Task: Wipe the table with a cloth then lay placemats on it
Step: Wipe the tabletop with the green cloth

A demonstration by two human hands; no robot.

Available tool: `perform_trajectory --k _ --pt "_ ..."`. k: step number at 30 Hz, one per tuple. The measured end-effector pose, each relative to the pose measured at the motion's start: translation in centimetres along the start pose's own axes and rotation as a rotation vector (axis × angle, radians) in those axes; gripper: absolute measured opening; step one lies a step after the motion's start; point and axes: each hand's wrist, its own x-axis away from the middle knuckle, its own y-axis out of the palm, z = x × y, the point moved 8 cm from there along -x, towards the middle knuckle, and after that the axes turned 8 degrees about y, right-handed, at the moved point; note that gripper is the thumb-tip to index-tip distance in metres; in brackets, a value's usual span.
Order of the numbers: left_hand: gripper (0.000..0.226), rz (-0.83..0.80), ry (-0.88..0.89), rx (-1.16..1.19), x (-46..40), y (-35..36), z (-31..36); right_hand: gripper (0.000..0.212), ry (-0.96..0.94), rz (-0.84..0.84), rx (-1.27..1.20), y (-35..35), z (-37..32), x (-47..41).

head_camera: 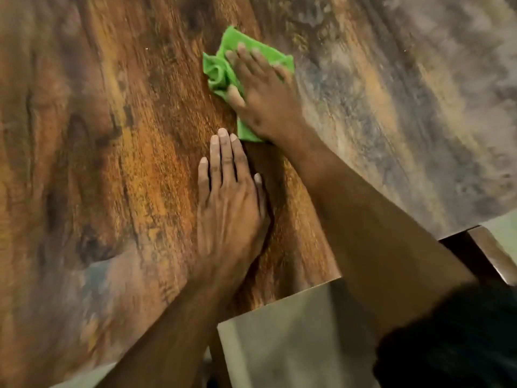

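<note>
A green cloth (223, 68) lies crumpled on the brown wood-grain table (112, 135), above the middle of the view. My right hand (265, 93) presses flat on top of the cloth, fingers spread and straight, thumb at its left side. Part of the cloth is hidden under that palm. My left hand (229, 203) rests palm-down on the bare table just below the cloth, fingers straight and together, touching nothing else. No placemats are in view.
The table's near edge runs diagonally from bottom left to right. Below it lies a pale floor (293, 331). A dark wooden piece (492, 253) shows under the table's edge at right. A dark garment (453, 345) fills the bottom right corner.
</note>
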Motion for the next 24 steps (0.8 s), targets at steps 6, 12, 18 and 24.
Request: perform_trajectory --k 6,12,18,24 --pt "0.076 -0.076 0.077 0.032 0.5 0.5 -0.1 0.065 -0.188 -0.056 0.050 0.5 -8.0 -2.8" --pt "0.066 -0.039 0.029 -0.065 -0.1 -0.3 0.7 0.064 -0.027 0.050 -0.018 -1.5 5.3 4.5" --pt "0.068 -0.046 0.033 -0.108 -0.1 -0.4 0.9 0.070 0.035 -0.032 0.047 -0.1 10.7 23.5" --pt "0.069 -0.071 0.032 -0.148 -0.2 -0.3 1.1 0.072 0.070 -0.025 0.056 0.1 10.5 21.1"
